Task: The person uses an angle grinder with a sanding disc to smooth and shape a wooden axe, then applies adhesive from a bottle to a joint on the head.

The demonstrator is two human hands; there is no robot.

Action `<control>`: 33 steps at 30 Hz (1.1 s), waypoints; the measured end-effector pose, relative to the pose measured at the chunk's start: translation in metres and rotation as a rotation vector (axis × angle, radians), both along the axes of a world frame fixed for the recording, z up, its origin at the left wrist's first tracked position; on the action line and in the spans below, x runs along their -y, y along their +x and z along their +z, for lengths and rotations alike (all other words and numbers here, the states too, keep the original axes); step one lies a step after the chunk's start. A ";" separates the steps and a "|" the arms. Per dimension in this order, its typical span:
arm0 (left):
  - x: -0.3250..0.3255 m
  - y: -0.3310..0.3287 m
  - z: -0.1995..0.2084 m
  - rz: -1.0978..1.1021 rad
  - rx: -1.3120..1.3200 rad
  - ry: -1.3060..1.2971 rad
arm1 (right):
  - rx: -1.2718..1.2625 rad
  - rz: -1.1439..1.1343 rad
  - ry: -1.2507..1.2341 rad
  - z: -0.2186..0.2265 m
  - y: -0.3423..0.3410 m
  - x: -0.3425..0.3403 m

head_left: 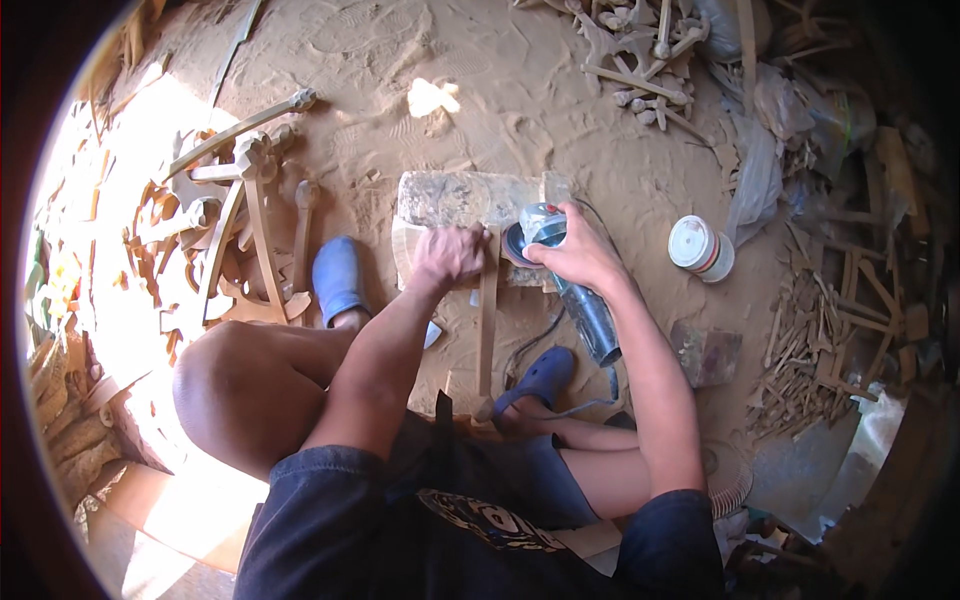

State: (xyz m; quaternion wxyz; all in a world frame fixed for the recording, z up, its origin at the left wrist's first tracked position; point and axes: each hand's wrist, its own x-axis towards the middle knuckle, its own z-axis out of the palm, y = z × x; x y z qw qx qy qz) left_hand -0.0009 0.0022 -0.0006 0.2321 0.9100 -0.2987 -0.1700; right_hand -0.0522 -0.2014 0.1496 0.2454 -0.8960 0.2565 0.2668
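Dark shirt (pixel 400 520) closest; my left fingers (pixel 468 243) hold stick (pixel 487 330) at block's (pixel 435 198) near edge, right fingers (pixel 578 225) grip grinder (pixel 588 318) over near-right corner.

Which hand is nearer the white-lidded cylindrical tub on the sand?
Right. The right hand, gripping the dark cylindrical grinder, is left of the tub; the left hand, on the long brown bar, is farther left.

One head-worn fisheye looks down onto the sandy ground (pixel 365 110).
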 end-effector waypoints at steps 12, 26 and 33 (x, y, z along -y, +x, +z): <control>-0.001 0.002 -0.003 -0.001 0.047 -0.025 | 0.000 -0.141 -0.015 -0.007 -0.033 0.024; -0.004 0.002 0.003 -0.003 0.021 -0.049 | 0.310 -0.380 0.072 0.036 -0.149 0.007; 0.009 0.014 0.007 -0.056 -0.079 0.054 | 0.654 -0.434 0.057 0.022 -0.182 0.002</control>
